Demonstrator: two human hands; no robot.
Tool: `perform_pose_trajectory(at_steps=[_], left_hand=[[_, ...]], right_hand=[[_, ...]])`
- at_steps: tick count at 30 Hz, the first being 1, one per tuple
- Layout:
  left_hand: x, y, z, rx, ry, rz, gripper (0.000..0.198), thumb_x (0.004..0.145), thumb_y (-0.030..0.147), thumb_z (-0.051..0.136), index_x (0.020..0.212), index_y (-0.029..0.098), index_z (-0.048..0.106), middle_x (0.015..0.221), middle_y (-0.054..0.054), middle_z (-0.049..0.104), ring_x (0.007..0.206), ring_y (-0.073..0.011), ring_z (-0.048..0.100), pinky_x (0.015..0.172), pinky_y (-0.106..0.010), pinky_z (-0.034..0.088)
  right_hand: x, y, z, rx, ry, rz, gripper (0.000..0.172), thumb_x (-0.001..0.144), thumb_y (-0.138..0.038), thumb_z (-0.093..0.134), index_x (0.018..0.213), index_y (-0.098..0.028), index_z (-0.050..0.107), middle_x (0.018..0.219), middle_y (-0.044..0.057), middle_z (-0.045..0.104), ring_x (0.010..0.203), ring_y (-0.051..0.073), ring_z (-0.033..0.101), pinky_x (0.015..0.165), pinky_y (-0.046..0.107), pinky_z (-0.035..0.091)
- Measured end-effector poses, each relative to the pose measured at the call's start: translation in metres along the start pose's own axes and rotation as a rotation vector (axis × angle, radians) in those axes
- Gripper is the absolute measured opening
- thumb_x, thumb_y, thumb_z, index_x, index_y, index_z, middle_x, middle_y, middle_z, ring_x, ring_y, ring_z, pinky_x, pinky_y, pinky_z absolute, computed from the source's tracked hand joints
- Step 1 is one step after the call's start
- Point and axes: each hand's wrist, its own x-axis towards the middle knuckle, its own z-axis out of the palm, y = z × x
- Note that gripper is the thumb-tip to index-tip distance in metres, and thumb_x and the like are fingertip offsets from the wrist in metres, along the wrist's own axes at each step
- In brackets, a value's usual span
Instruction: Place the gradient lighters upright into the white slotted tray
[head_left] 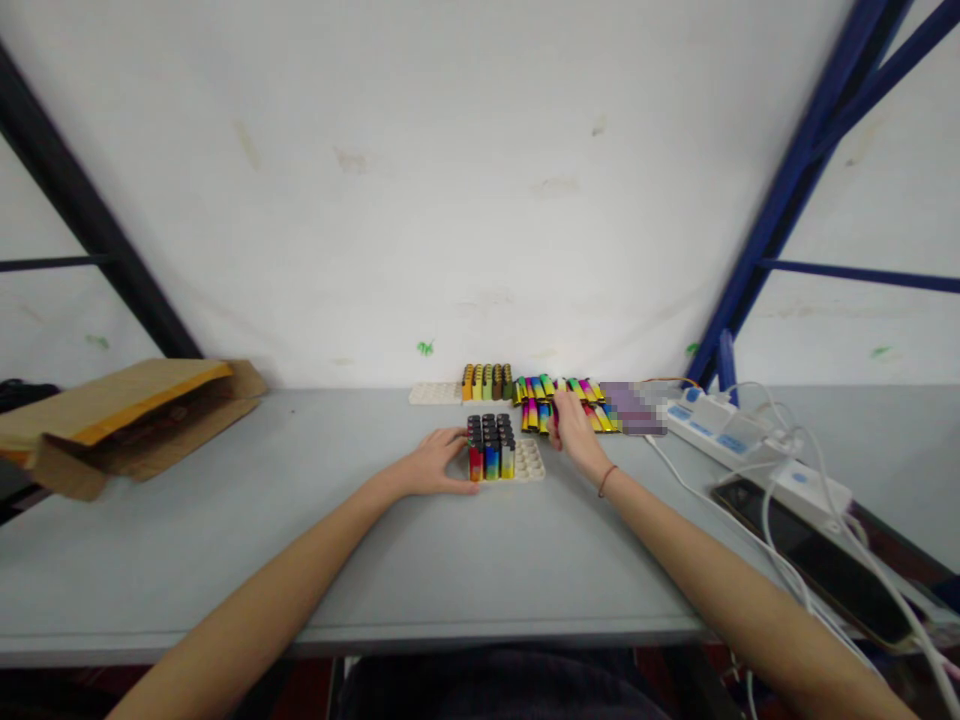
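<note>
A pale moulded tray [531, 462] with round sockets holds upright lighters [491, 450] with black tops and red, blue and yellow bodies in its left part. Bare sockets show at its right end. My left hand [435, 463] is curled around the tray's left end, thumb along the front edge and fingers toward the back. Just right of the tray, my right hand [576, 432] pinches a dark reddish lighter [556, 425], mostly hidden by the fingers. Two rows of shiny multicoloured lighters [541, 388] lie behind and beside this hand.
Against the wall, a second tray [435, 394] holds upright yellow-to-brown pieces [487, 381]. An opened cardboard box [142, 410] lies at the left. On the right are a power strip [787, 482] with white cables and a dark phone [817, 560]. A blue metal post [780, 220] rises behind.
</note>
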Motion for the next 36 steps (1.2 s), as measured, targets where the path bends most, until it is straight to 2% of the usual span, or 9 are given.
perform_pose_trajectory(at_steps=[4,6,11,16,20,24,27,32,36], left_hand=[[0.0,-0.003,0.001,-0.004,-0.008,0.01,0.082,0.073,0.067,0.065,0.131,0.011,0.052,0.142,-0.018,0.043,0.13,-0.0383,0.04,0.11,-0.047,0.031],[0.0,-0.005,0.001,-0.006,-0.005,0.014,0.081,0.073,0.066,0.066,0.132,0.012,0.051,0.143,-0.017,0.043,0.131,-0.038,0.039,0.111,-0.047,0.031],[0.0,-0.007,0.003,-0.017,-0.006,0.028,0.082,0.073,0.063,0.068,0.135,0.014,0.048,0.144,-0.016,0.043,0.131,-0.0372,0.039,0.111,-0.047,0.03],[0.0,-0.005,0.003,-0.019,-0.016,0.019,0.082,0.073,0.062,0.068,0.136,0.012,0.048,0.144,-0.017,0.042,0.132,-0.0371,0.038,0.112,-0.047,0.029],[0.0,-0.004,0.001,-0.012,-0.026,0.008,0.082,0.073,0.061,0.068,0.136,0.011,0.048,0.144,-0.018,0.041,0.132,-0.0369,0.037,0.112,-0.046,0.028],[-0.001,-0.003,0.001,0.006,-0.032,0.002,0.082,0.074,0.061,0.068,0.136,0.01,0.048,0.145,-0.018,0.04,0.131,-0.0364,0.039,0.112,-0.046,0.028],[-0.001,-0.003,0.001,0.0,-0.021,0.007,0.083,0.074,0.061,0.067,0.136,0.011,0.047,0.144,-0.018,0.041,0.131,-0.0368,0.038,0.112,-0.046,0.029],[-0.001,-0.005,0.002,-0.014,-0.013,0.015,0.083,0.073,0.063,0.067,0.136,0.013,0.047,0.144,-0.018,0.041,0.131,-0.0376,0.039,0.111,-0.047,0.029],[-0.001,-0.004,0.002,-0.014,-0.012,0.006,0.082,0.073,0.064,0.067,0.135,0.013,0.049,0.144,-0.017,0.042,0.131,-0.0379,0.039,0.111,-0.047,0.029]], right_hand=[[-0.008,-0.009,0.006,-0.139,-0.111,-0.176,0.029,0.092,-0.051,0.044,0.091,-0.022,0.047,0.069,0.0,0.058,0.065,0.017,0.058,0.062,0.029,0.045],[-0.01,-0.011,0.008,-0.178,-0.117,-0.276,0.027,0.092,-0.045,0.046,0.095,-0.02,0.053,0.082,0.004,0.062,0.076,0.018,0.06,0.068,0.029,0.046],[-0.013,-0.013,0.01,-0.242,-0.155,-0.323,0.023,0.09,-0.038,0.05,0.097,-0.018,0.059,0.077,0.002,0.062,0.068,0.016,0.057,0.064,0.027,0.045],[-0.013,-0.015,0.009,-0.345,-0.212,-0.388,0.019,0.091,-0.033,0.05,0.095,-0.018,0.06,0.08,0.004,0.065,0.071,0.017,0.061,0.068,0.028,0.046],[-0.013,-0.014,0.008,-0.385,-0.188,-0.422,0.019,0.093,-0.032,0.049,0.096,-0.017,0.06,0.084,0.006,0.067,0.074,0.018,0.063,0.07,0.028,0.047],[-0.014,-0.013,0.008,-0.425,-0.165,-0.429,0.022,0.093,-0.034,0.049,0.099,-0.017,0.062,0.082,0.007,0.068,0.074,0.019,0.064,0.069,0.029,0.048],[-0.013,-0.013,0.007,-0.435,-0.175,-0.427,0.024,0.093,-0.035,0.049,0.102,-0.018,0.063,0.087,0.007,0.069,0.076,0.019,0.065,0.071,0.029,0.048],[-0.011,-0.012,0.006,-0.458,-0.169,-0.348,0.025,0.093,-0.036,0.048,0.105,-0.019,0.063,0.083,0.006,0.069,0.073,0.02,0.065,0.071,0.03,0.048],[-0.012,-0.01,0.008,-0.524,-0.225,-0.359,0.027,0.093,-0.035,0.049,0.108,-0.019,0.064,0.086,0.006,0.071,0.077,0.02,0.066,0.074,0.031,0.049]])
